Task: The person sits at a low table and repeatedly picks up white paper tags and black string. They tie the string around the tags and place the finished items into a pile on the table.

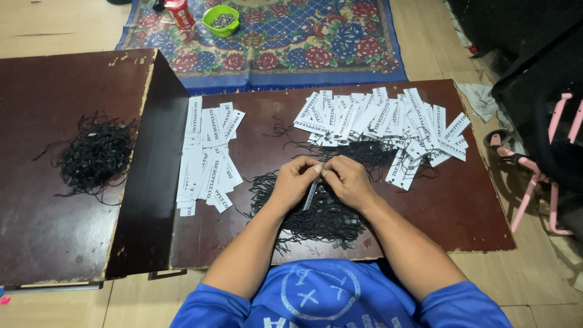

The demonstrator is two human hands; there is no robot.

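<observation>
Two dark brown boards (461, 206) lie on a pale wood floor, with a floral rug (340, 42) beyond the far edge. Left hand (293, 182) and right hand (349, 182) meet over the low board's middle, fingertips pinched together on one white tag (311, 193). The tag's long axis runs near-to-far, top end tilted slightly right. A black string pile (322, 222) lies beneath, toward the near edge.

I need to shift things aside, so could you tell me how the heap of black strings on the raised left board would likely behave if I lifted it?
The heap of black strings looks limp and tangled, so it would probably sag and lift as one clump. Loose ends trail out, so strands may snag or drop.
</observation>
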